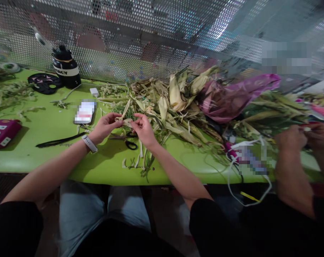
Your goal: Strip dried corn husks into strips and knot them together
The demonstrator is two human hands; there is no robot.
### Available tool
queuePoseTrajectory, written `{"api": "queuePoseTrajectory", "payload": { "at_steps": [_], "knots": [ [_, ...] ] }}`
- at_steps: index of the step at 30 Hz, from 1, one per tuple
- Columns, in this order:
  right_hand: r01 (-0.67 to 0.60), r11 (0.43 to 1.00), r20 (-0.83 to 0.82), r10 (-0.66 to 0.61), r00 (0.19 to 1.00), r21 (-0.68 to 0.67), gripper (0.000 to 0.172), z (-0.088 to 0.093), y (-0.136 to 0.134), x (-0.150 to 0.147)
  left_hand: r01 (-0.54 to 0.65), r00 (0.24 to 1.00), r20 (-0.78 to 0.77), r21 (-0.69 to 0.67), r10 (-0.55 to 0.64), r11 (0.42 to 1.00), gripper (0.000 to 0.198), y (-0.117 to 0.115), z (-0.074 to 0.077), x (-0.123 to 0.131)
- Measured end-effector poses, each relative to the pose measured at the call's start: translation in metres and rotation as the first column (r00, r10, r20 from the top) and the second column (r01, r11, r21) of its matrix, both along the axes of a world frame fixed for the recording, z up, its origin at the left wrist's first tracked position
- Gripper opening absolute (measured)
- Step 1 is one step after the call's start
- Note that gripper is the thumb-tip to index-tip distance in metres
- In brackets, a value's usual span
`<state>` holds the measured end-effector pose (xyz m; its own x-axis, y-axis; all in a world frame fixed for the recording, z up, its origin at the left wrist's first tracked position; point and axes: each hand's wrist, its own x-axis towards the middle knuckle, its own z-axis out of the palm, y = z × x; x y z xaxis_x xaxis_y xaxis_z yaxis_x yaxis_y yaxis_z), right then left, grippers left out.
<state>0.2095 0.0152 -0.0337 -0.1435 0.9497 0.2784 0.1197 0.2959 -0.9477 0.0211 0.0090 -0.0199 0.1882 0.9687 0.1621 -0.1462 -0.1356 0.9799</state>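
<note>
My left hand (105,126) and my right hand (143,129) meet above the green table (44,142), both pinched on a pale strip of corn husk (126,121) stretched between them. A white watch band sits on my left wrist. Black-handled scissors (129,142) lie on the table just below my hands. Behind my hands a big heap of corn husks (172,107) covers the table's middle.
A phone (85,111) and white charger (94,92) lie to the left, with a black strap (60,140), a magenta box (3,132) and a black bottle (66,67). A purple plastic bag (231,96) tops the heap. Another person's hands (301,139) work at right. Perforated metal screen behind.
</note>
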Motion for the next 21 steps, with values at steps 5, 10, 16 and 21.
{"api": "queuePoseTrajectory", "payload": {
  "at_steps": [5,10,16,21],
  "knots": [
    [0.003,0.974,0.236,-0.058,0.970,0.229,0.032,0.006,-0.009,0.004,-0.027,0.999,-0.023,-0.035,0.027,0.999,0.039,-0.002,0.005,-0.001],
    [-0.032,0.902,0.476,-0.197,0.857,0.431,0.020,0.005,-0.012,0.004,-0.013,0.997,-0.081,-0.025,0.011,1.000,0.040,-0.003,0.004,-0.002],
    [-0.180,0.844,0.668,-0.250,0.701,0.505,0.025,0.004,-0.015,0.003,0.024,0.980,-0.196,0.068,-0.011,0.997,0.035,0.001,0.000,-0.006],
    [-0.178,0.842,0.676,-0.263,0.688,0.509,0.029,0.005,-0.018,0.003,0.043,0.981,-0.187,-0.001,-0.042,0.999,0.034,-0.001,0.006,-0.006]
  ]
}}
